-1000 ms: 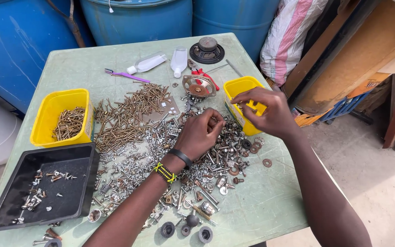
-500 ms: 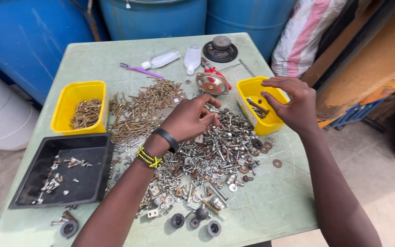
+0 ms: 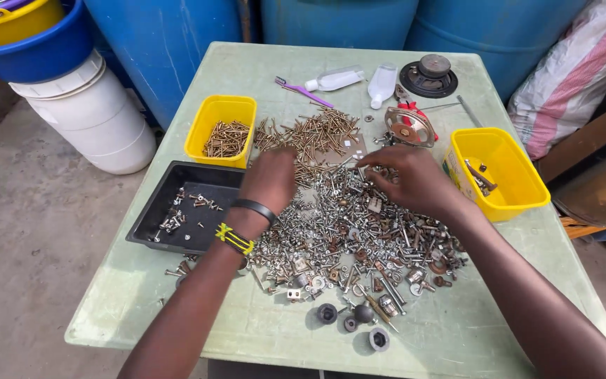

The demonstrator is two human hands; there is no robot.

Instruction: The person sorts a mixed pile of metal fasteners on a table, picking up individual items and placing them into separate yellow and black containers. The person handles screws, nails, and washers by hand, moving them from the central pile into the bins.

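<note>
Moved: right hand (image 3: 415, 184) off the rim of the right yellow bin (image 3: 499, 172), back over the pile of silver screws and bolts (image 3: 345, 231); left hand (image 3: 269, 179) shifted up toward the brass screws (image 3: 310, 137).
Left hand: palm down, fingers curled loosely at the border of the brass heap and the silver pile; hold on anything not visible, cannot tell.
Right hand: palm down over the upper middle of the silver pile, fingertips bent into the hardware; pinch hidden, cannot tell.
Wrist: black band and yellow woven bracelet (image 3: 234, 238) on the left.
Pile: spread across the middle of the green tabletop (image 3: 261, 70), between both hands.
Left yellow bin (image 3: 223, 130): held brass screws, just above the black tray (image 3: 184, 210).
Black tray: a few small silver pieces inside.
Far edge: two white bottles (image 3: 359, 78), round speaker part (image 3: 429, 76).
</note>
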